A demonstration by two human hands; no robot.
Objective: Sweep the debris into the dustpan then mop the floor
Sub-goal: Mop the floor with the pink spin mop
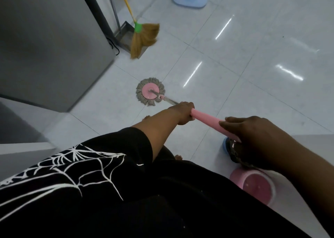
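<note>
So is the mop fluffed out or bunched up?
Spread out: the mop head shows strands fanned in a full ring.

White tiled floor — mop head, broom, dustpan, pink bucket

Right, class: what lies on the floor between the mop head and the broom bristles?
Nothing but bare white tile crossed by a grout line, seen in the head view; the mop head and the broom bristles stand apart.
</note>
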